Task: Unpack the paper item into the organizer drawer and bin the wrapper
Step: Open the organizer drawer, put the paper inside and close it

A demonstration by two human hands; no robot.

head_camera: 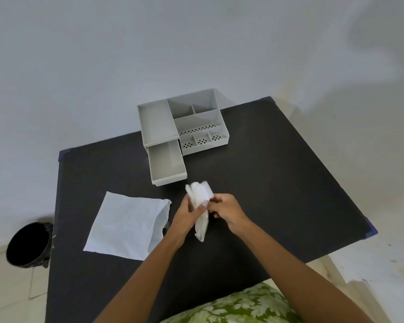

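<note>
A crumpled white paper item is held above the dark table, just in front of the open drawer. My left hand grips it from the left side, and my right hand pinches its upper part from the right. A flat white wrapper lies on the table to the left of my hands, its open end toward them. The grey organizer stands at the table's far edge, and its lower drawer is pulled out with nothing inside.
A black bin stands on the floor beside the table's left edge. The dark table runs up to a pale wall behind the organizer. Green patterned fabric shows at the bottom of the view.
</note>
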